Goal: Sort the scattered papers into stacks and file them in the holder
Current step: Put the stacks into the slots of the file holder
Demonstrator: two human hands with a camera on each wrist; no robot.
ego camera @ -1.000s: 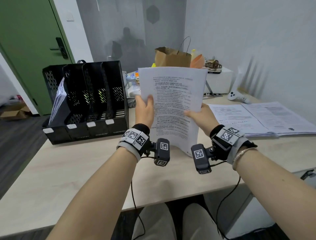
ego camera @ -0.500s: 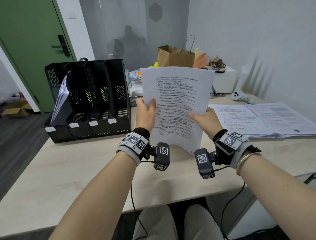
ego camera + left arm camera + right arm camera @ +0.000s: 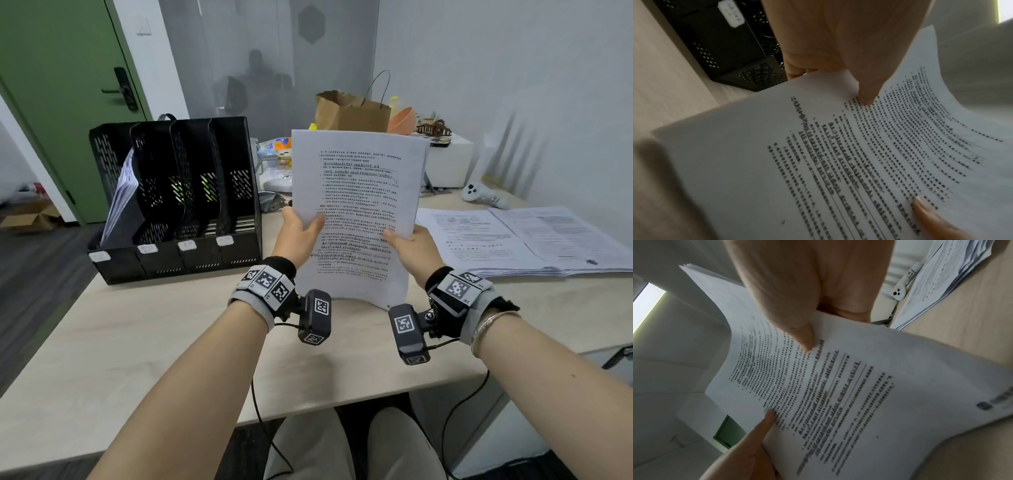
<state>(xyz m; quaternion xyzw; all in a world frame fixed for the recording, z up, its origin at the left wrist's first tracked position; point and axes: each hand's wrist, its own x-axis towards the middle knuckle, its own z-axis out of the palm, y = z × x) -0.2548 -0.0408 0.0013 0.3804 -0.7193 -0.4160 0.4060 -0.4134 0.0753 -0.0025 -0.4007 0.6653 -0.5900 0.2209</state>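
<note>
The left hand point(image 3: 297, 233) and right hand point(image 3: 412, 247) each pinch a side edge of the upright printed papers point(image 3: 356, 205), held above the counter point(image 3: 171, 329) just right of the black holder point(image 3: 178, 219), thumbs on the printed face.

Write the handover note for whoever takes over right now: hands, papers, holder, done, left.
Left hand: grips the held stack at its left edge, thumb on the front page.
Right hand: grips the same stack at its right edge.
The stack is upright, its bottom edge at the table.
File holder: stands to the left; papers lean in its leftmost slot, the other slots look empty.
Left: file this stack, then sort the loose papers lying at the right.
</note>
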